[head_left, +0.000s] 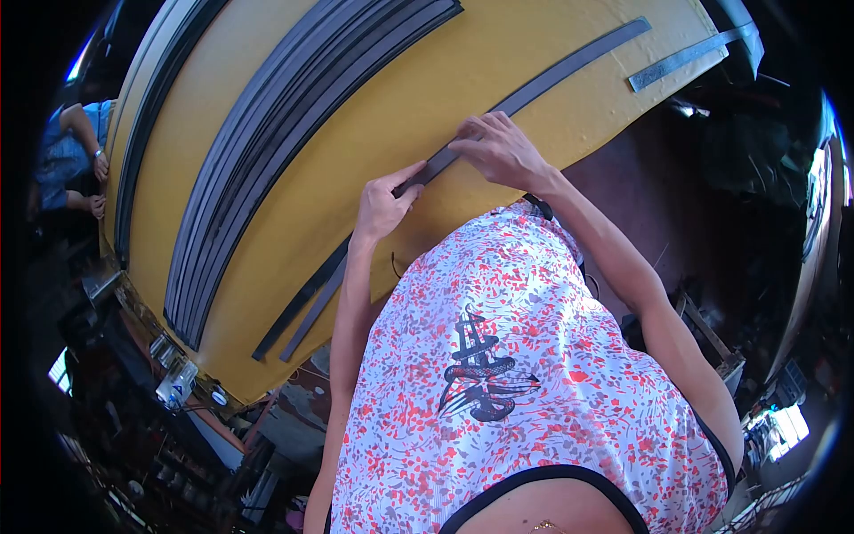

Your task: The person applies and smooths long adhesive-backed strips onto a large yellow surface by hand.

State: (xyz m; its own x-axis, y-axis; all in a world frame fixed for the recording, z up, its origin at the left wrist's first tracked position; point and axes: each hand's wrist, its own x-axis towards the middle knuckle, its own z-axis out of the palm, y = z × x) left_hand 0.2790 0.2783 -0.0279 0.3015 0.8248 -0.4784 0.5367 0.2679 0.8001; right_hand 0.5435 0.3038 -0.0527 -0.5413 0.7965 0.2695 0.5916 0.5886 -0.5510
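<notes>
Along the near side of the yellow bench (382, 125) is the long strip (578, 59) I've got both hands on, running at a slant past my shirt (525, 294). My left hand (382, 211) has thumb and index pinching it, and my right hand (505, 153) is a bit farther up, fingers bunched together on it in what looks like a pinch too, though the undersides are hidden.

Going by looks, I'd call it light, thin and bendy, rubbery or leathery maybe. Not fragile, but a length like that will probably flop or twist if you grab just one end. I'd take it by both edges with the hands apart and keep it flat. Can't tell from here if it's slick.

Room-wise, there's a decent bare band between it and the strip bundle (294, 116), so sliding that way looks easy. Toward me it's tight, bench edge and shirt right there. Watch the dark strip (302, 298) just beside its lower end, and the metal strip (680, 64) at the far right corner. The other person's hands (100, 166) are well apart, over at the left edge.
</notes>
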